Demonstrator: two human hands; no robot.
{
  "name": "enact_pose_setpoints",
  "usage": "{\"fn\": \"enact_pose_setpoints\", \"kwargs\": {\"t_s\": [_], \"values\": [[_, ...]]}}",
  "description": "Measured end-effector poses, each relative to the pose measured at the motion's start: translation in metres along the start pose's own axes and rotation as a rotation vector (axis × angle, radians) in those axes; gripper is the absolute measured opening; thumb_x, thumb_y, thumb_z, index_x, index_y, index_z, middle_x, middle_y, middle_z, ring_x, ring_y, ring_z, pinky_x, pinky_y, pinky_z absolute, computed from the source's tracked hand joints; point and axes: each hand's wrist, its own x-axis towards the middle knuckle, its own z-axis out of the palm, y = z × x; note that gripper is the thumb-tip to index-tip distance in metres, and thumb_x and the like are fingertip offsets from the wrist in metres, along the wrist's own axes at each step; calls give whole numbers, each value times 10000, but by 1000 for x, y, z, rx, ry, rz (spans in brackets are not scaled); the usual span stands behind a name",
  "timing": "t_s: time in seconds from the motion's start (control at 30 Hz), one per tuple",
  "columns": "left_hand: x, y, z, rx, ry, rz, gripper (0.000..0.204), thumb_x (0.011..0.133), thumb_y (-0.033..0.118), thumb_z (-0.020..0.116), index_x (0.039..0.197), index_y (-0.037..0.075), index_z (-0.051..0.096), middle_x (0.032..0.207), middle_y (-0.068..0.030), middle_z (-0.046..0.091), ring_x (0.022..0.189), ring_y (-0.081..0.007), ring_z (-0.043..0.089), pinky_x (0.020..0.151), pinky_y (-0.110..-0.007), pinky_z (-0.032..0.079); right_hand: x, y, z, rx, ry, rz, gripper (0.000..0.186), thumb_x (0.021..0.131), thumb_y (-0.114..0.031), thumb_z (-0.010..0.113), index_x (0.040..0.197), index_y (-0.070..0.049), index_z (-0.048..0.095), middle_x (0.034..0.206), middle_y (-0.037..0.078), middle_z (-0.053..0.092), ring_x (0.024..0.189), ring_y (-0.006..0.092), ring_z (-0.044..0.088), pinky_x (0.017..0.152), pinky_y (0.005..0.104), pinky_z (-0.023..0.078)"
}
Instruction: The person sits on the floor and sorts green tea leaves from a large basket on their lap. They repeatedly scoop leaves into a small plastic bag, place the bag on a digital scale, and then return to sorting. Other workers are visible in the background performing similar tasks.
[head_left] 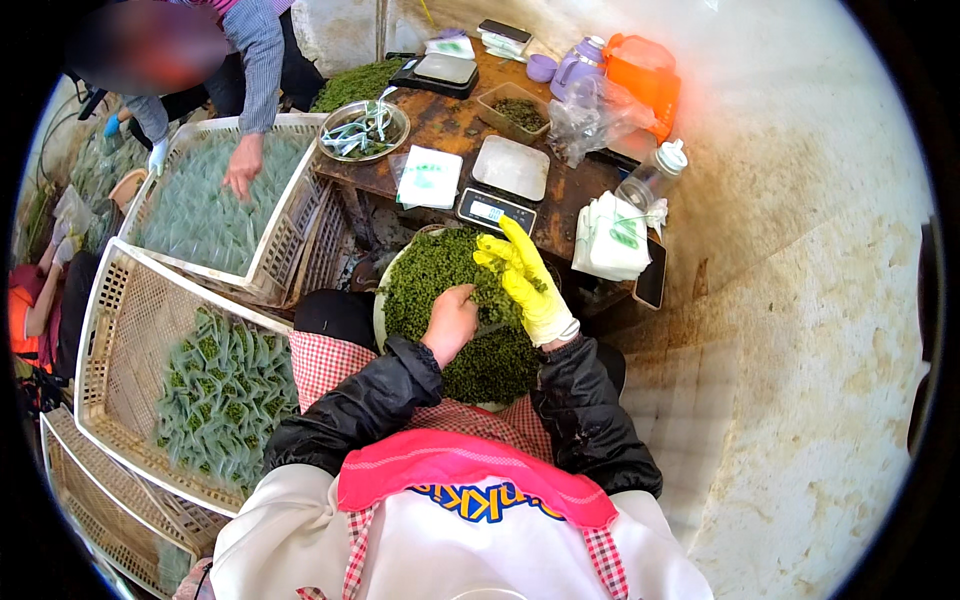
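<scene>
- Green sprigs (pixel 430 280) fill the round basin (pixel 381 325) directly beneath both of my grips, and a few lie against my right palm.
- My left grip (pixel 455 318), bare, bends its fingers down into the sprigs; its fingertips are hidden, so I cannot tell whether they are together or apart.
- My right grip (pixel 525 287), in a yellow glove (pixel 550 318), stands just beside it, fingers loosely curled and apart.
- Ahead of my right grip, on the table (pixel 440 122), sits a scale (pixel 510 167).
- Left of my left grip, a crate (pixel 125 330) holds filled packets (pixel 220 400).
</scene>
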Motion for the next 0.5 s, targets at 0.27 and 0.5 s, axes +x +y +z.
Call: {"fn": "enact_pose_setpoints", "kwargs": {"t_s": [0.27, 0.5], "values": [[-2, -2, 3, -110, 0, -46, 431, 862, -23, 394, 1272, -94, 502, 602, -43, 504, 459, -129, 458, 422, -280, 381, 5, 11, 12, 92, 115, -43, 796, 854, -334, 714, 1484, -70, 306, 1364, 135, 495, 1233, 274, 495, 1055, 368, 362], [3, -20, 2, -184, 11, 43, 359, 815, -86, 509, 1164, -60, 589, 656, -60, 578, 465, -120, 509, 416, -279, 380, 1, 13, 3, -1059, -142, -82, 827, 825, -558, 639, 1450, -81, 382, 1361, 194, 493, 1266, 365, 451, 1068, 403, 334]]}}
